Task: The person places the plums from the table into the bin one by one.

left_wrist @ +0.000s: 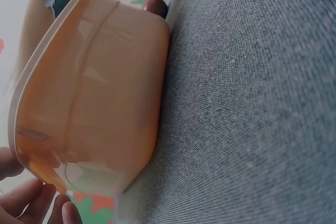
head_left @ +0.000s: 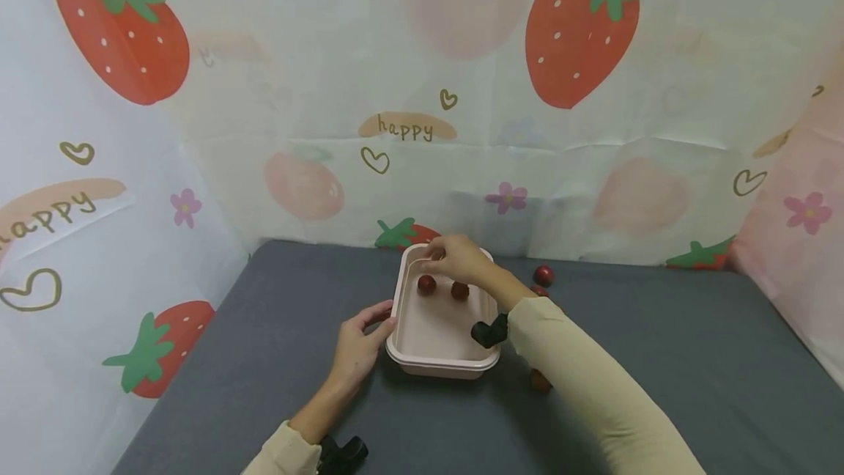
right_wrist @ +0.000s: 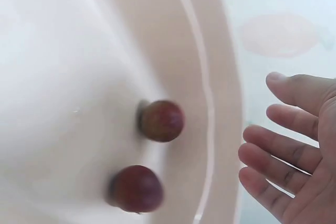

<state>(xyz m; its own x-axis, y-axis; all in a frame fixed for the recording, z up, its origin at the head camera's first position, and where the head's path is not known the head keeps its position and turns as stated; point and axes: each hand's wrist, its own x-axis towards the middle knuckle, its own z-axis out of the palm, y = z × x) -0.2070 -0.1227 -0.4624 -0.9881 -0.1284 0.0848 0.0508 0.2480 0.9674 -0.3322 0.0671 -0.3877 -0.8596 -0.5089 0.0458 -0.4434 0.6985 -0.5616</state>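
Note:
A pale pink plastic tray with raised sides stands on the dark table. Inside, toward its far end, sit small round dark red fruits, two of them plain in the right wrist view, a fruit and another fruit. My right hand reaches over the far end of the tray. Its fingers are spread and loosely extended, holding nothing in the right wrist view. At the tray's left side, my left hand has its thumb and fingertips right at the rim, fingers relaxed.
Right of the tray lie more fruits: a shiny red one, one partly behind the right forearm, and a browner one nearer me. A strawberry-print cloth walls the back and sides of the grey tabletop.

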